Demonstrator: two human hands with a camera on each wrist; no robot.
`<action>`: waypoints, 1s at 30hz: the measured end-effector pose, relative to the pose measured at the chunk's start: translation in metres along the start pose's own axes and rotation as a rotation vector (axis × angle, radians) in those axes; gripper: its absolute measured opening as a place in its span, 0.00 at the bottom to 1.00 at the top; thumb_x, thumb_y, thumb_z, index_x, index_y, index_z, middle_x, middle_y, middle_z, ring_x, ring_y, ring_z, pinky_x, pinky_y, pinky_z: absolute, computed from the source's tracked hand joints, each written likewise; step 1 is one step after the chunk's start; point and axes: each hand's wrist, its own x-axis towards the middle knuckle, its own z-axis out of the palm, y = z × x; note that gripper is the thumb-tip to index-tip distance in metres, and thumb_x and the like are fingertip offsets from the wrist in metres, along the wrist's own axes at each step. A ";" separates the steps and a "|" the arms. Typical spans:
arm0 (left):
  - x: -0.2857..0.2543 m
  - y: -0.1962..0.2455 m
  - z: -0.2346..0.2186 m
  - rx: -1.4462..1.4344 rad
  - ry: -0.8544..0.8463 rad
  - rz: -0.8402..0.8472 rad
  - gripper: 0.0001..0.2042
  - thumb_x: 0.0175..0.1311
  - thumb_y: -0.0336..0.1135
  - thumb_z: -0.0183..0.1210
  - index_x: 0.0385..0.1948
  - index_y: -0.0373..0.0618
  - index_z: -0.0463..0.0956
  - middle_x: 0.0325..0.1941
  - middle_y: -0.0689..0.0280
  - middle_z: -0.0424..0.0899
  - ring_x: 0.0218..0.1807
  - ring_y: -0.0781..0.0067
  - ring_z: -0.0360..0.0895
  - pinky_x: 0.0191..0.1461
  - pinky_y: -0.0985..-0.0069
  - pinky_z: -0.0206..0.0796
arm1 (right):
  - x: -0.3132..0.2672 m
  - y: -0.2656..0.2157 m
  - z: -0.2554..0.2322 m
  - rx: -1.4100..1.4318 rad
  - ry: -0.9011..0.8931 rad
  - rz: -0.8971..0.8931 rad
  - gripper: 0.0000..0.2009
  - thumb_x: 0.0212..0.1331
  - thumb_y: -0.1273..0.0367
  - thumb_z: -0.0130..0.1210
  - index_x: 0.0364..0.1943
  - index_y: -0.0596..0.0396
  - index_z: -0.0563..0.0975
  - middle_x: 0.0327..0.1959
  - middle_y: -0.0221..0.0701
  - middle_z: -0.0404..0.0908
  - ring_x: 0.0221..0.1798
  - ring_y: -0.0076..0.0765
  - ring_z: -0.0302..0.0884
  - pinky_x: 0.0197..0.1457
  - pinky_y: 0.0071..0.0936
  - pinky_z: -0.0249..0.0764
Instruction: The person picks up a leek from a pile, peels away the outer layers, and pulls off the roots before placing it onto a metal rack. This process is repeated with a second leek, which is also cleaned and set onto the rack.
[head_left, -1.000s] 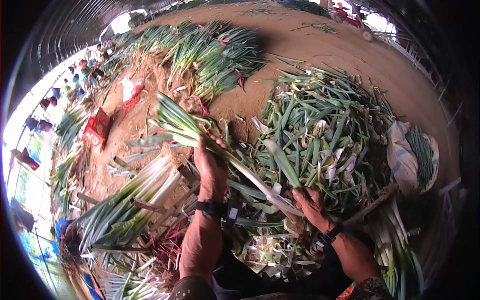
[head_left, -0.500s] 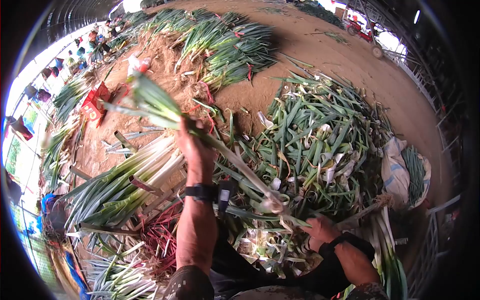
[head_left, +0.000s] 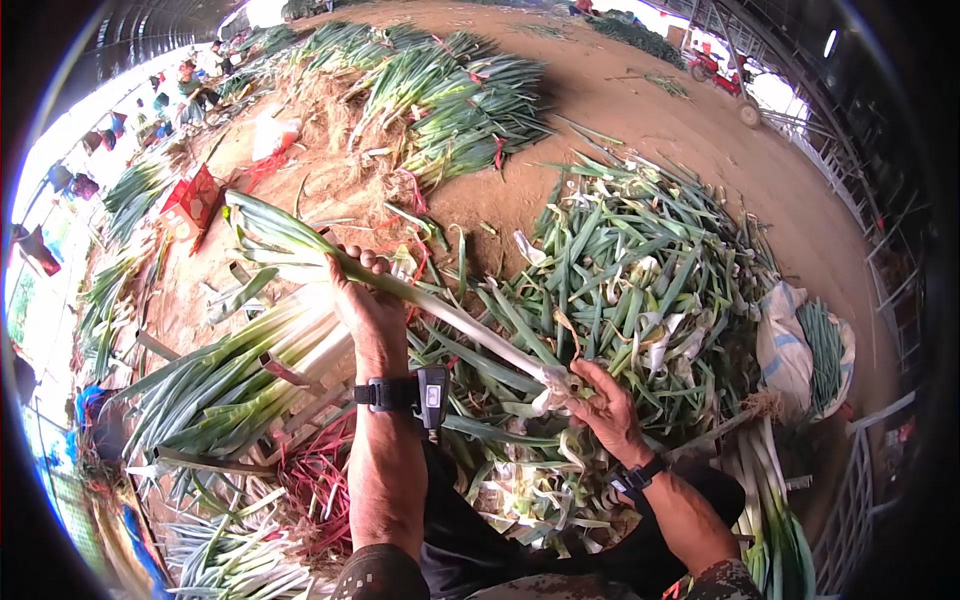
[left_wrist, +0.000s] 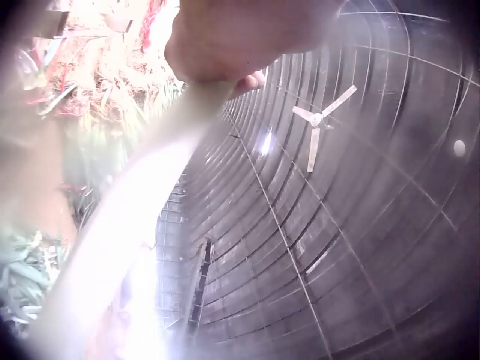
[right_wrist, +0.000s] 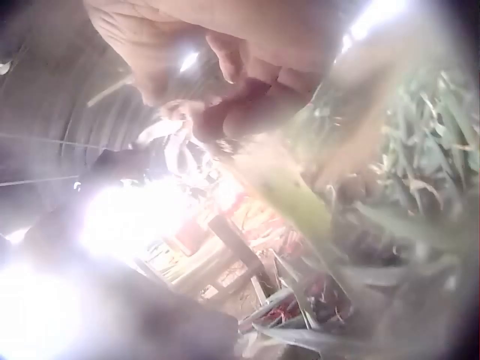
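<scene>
My left hand (head_left: 372, 318) grips a long green onion (head_left: 470, 332) round its middle, just below where the leaves fan out. Its green top points to the upper left, and the white shaft slopes down to the right. At the root end, my right hand (head_left: 608, 408) pinches with thumb and fingers. The left wrist view has the pale, overexposed stalk (left_wrist: 127, 202) running out under the hand. In the right wrist view, curled fingers (right_wrist: 262, 105) are close by a blurred yellow-green strip (right_wrist: 296, 199).
A big heap of stripped leaves (head_left: 640, 270) lies ahead on the right, beside a white sack (head_left: 783, 345). Cleaned green onions (head_left: 250, 370) rest across a metal-barred rack at left, near red ties (head_left: 325, 480). Tied bundles (head_left: 470, 110) and a red box (head_left: 192, 208) lie farther off.
My right hand pulled a leaf down along the stalk and away to the lower right, then came back up to the root end without it. My left hand kept its grip and shifted left.
</scene>
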 end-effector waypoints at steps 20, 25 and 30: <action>-0.003 -0.011 -0.003 0.066 -0.061 -0.022 0.12 0.76 0.43 0.49 0.41 0.44 0.68 0.33 0.66 0.70 0.31 0.75 0.66 0.34 0.80 0.65 | 0.030 -0.006 0.004 -0.502 0.065 -0.524 0.11 0.54 0.72 0.67 0.41 0.58 0.82 0.33 0.37 0.83 0.29 0.37 0.81 0.32 0.31 0.76; -0.004 -0.007 -0.004 0.132 -0.039 0.012 0.11 0.76 0.43 0.50 0.40 0.46 0.69 0.33 0.68 0.72 0.31 0.75 0.67 0.33 0.79 0.65 | 0.010 0.021 -0.012 -0.544 0.115 -0.450 0.04 0.59 0.74 0.61 0.33 0.62 0.82 0.23 0.37 0.78 0.25 0.35 0.77 0.27 0.29 0.69; -0.011 -0.022 -0.006 0.197 0.020 -0.005 0.09 0.76 0.42 0.50 0.39 0.48 0.69 0.33 0.68 0.74 0.31 0.75 0.70 0.34 0.78 0.67 | -0.004 0.071 -0.036 -0.618 0.151 -0.219 0.07 0.59 0.71 0.58 0.28 0.62 0.78 0.22 0.43 0.75 0.24 0.48 0.75 0.27 0.36 0.67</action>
